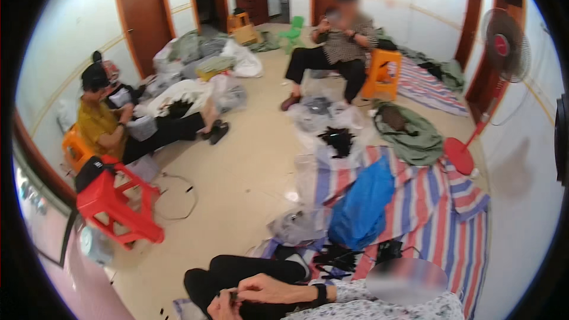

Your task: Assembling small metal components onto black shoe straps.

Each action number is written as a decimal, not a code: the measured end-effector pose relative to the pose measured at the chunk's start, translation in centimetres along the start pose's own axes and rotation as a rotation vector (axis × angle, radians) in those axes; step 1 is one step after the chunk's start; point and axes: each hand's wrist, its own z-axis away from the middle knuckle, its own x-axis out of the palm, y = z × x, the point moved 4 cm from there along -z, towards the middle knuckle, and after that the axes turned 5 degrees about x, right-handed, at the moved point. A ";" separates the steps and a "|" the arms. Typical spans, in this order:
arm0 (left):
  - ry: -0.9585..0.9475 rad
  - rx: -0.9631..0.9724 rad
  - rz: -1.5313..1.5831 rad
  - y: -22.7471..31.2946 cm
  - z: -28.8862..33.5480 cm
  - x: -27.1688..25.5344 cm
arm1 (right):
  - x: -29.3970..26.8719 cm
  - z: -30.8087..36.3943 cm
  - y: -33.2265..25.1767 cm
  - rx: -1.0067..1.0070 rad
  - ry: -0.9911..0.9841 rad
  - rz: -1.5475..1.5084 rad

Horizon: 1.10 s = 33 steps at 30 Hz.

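Observation:
Both my hands are together over my lap, above black trousers [255, 265]. My left hand [223, 306] has its fingers bent closed around a small dark piece [235, 298], too small to name. My right hand [264, 290], with a black band on its wrist, pinches at the same piece, its fingers touching those of my left hand. Much of the piece is hidden by the fingers. On the striped sheet beside my legs lie black strips [338, 259] in a loose heap.
A blue bag [363, 204] and clear plastic bags [298, 225] lie ahead on the striped sheet [435, 225]. Two people sit working, one at left [104, 121], one far right [341, 41]. A red stool [115, 201] stands left, a standing fan [504, 47] right.

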 end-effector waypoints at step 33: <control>-0.111 0.205 0.226 6.1 -5.2 5.7 | -2.4 1.0 -8.7 0.060 0.053 -0.282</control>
